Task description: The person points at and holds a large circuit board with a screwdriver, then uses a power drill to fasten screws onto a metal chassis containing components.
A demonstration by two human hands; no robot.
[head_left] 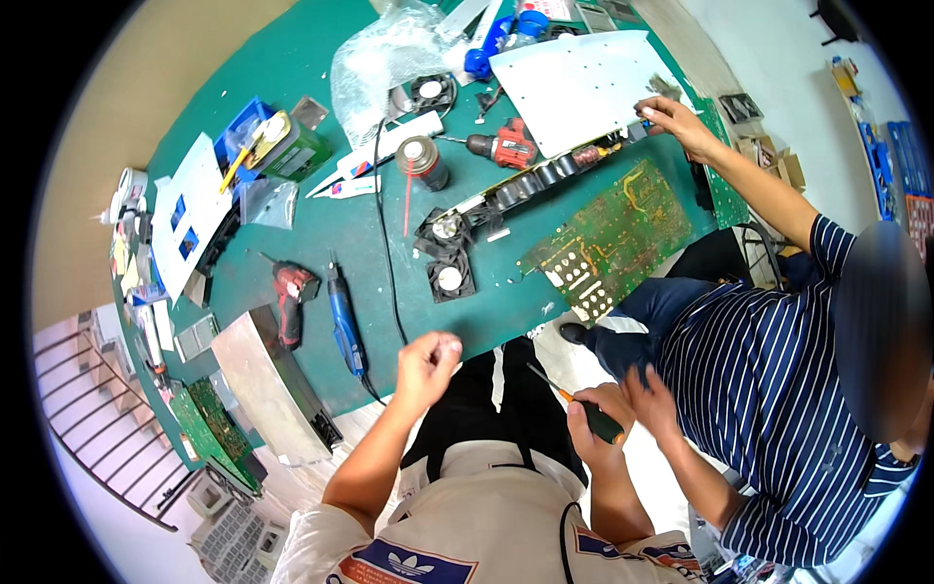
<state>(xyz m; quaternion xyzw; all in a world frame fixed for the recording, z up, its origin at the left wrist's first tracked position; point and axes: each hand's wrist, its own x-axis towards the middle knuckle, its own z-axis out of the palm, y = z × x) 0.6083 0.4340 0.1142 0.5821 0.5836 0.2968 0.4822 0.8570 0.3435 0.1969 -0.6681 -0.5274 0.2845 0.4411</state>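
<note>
My left hand [427, 372] is raised at the near edge of the green table [506, 326], its fingers curled together; I cannot make out whether they hold anything. My right hand [591, 440] grips a screwdriver [603, 420] with a green and orange handle, its shaft angled up toward the left. Beside my left hand lie a blue pen-shaped power tool [345, 321] with a cord and a red-black drill [290, 297]. Farther in are a green circuit board [618, 234], two black fans [449, 278] and a long strip of dark cylindrical components [530, 185].
A co-worker [759, 380] in a striped shirt is close on my right, one hand on a white sheet [574, 83], the other near my right hand. A metal case [263, 380] lies at the near left, a can [421, 164] and another drill [501, 146] mid-table, railings [83, 428] beyond the left.
</note>
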